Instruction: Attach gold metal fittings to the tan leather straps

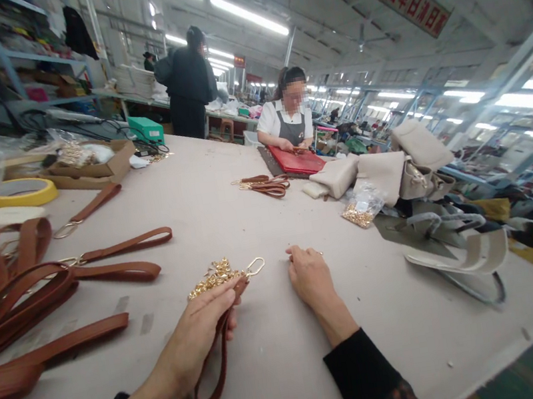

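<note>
My left hand (209, 320) is closed around a brown leather wrist strap (219, 382), whose loop hangs below my palm. An oval gold ring (257, 266) sticks out past my fingers at the strap's end. Right behind that hand lies a pile of small gold metal clasps (215, 276), partly covered by it. To the right, apart from the strap, my right hand (312, 276) rests low over the table with its fingers curled together. Whether anything small is between those fingertips is hidden.
Several brown straps (52, 287) lie at left, near yellow tape (20, 193) and a cardboard box (89, 167). Another strap bundle (267, 186) lies ahead. A co-worker (286, 115) handles a red bag (296, 157) across the table (273, 367). Cream bag pieces (381, 174) and a bag of gold hardware (361, 208) are at right.
</note>
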The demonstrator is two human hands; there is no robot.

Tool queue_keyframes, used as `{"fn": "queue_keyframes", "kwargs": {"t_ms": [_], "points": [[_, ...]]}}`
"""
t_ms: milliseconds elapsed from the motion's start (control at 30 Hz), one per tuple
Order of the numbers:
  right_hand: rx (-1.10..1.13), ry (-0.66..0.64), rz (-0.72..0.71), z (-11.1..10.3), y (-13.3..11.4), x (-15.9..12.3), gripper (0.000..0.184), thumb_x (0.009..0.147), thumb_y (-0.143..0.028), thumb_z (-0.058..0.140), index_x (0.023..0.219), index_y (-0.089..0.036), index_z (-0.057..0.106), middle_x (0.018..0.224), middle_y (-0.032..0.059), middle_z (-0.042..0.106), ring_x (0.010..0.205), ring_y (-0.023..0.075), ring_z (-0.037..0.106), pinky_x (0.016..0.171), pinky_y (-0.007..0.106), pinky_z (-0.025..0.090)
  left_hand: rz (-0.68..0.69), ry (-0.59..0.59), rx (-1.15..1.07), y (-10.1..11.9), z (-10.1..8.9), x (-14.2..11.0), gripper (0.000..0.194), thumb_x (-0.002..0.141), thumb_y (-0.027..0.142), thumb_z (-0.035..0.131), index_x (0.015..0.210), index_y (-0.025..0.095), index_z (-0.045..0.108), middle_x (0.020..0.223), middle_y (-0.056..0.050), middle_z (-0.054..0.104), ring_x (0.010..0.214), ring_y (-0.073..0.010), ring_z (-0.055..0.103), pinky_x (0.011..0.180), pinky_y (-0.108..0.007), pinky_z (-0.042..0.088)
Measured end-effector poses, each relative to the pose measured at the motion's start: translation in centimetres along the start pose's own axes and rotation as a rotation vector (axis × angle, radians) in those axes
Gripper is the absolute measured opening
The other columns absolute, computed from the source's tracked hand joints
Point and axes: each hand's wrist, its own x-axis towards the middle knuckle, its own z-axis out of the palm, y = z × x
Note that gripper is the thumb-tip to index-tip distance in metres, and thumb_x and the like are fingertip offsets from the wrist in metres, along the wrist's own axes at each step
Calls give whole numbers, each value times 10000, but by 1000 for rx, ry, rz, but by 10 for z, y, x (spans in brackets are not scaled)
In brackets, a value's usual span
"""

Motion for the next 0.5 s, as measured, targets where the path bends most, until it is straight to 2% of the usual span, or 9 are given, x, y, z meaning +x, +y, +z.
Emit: {"fn": "queue_keyframes", "kwargs": {"t_ms": [100,267,400,500], "points": [[-43,-6,-3,2,-3,2,276,840,-44,480,1037,-184,612,920,99,695,904,255,566,813,348,393,-58,-16,-66,2,2,-1,439,747,398,667,1102,141,641,587,49,524,531,-103,480,522,-201,390],[-5,12,8,5,1,8,253,849,-55,459,994,-171,630,843,131,682,892,273,574,802,372,398,-52,-58,-74,4,5,-3,376,665,408,733,937,156,669,653,44,565,559,-109,530,562,-221,426],[165,42,17,4,2,10,208,832,-88,487,961,-169,629,858,108,685,870,250,611,801,375,437,-45,-34,-108,-2,5,0,319,676,396,717,869,162,621,605,50,560,534,-105,527,550,-221,432],[345,48,16,-1,-8,5,119,879,-189,496,944,-175,595,853,62,695,781,187,649,732,319,500,-21,-9,-96,-5,4,3,270,702,379,682,839,159,605,581,46,556,507,-95,501,512,-205,414]]}}
